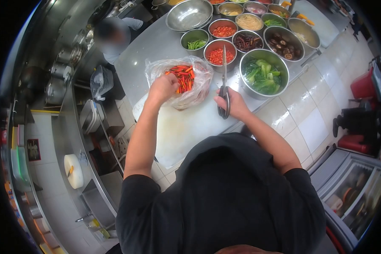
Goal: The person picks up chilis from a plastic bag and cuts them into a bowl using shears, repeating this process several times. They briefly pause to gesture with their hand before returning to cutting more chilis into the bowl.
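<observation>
My left hand (pixel 164 89) reaches over the near left side of a clear plastic bag (pixel 203 86) that is full of red chillies (pixel 184 77). Its fingers are curled together at the chillies; whatever they pinch is hidden. In my right hand (pixel 235 103) is a pair of scissors (pixel 225 70), gripped by the black handles, with the blades pointing away from me. The blade tips reach in front of a metal bowl (pixel 206 58) of chopped red chilli. Under my hands lies a white cutting board (pixel 173 131), with the bag resting at its far end.
Several metal bowls crowd the steel table (pixel 135 59), including green leafy vegetables (pixel 263 75), mushrooms (pixel 285 45), dried chillies (pixel 247 42) and cut green pieces (pixel 196 44). A wide steel basin (pixel 189 15) stands behind. Another person (pixel 116 36) is at the left.
</observation>
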`<action>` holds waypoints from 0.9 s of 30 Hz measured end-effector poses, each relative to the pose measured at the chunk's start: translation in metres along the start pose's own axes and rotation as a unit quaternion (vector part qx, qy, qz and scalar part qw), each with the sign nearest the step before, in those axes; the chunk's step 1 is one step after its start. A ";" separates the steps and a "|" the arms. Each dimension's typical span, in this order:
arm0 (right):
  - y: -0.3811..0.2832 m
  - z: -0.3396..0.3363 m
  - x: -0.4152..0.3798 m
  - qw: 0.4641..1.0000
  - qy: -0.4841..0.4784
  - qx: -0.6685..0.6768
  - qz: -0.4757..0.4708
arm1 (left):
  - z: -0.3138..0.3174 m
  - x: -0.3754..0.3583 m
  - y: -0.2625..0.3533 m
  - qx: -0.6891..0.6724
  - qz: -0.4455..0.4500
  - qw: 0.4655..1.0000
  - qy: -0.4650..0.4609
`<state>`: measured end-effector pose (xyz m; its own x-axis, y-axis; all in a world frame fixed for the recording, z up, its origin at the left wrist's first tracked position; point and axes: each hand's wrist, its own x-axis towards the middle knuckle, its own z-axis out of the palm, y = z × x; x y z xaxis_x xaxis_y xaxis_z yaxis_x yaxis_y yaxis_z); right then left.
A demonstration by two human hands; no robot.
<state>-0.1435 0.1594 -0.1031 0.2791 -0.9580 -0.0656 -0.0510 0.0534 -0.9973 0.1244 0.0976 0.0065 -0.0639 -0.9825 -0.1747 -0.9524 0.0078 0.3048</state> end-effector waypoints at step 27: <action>0.003 0.000 0.000 1.000 0.001 -0.014 -0.004 | 0.004 -0.030 0.016 0.176 0.078 0.981 -0.014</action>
<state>-0.1437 0.1594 -0.1066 0.2775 -0.9590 -0.0580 -0.0765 0.0381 -0.9963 0.1097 0.1280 0.0128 -0.2206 -0.9589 -0.1784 -0.9740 0.2262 -0.0113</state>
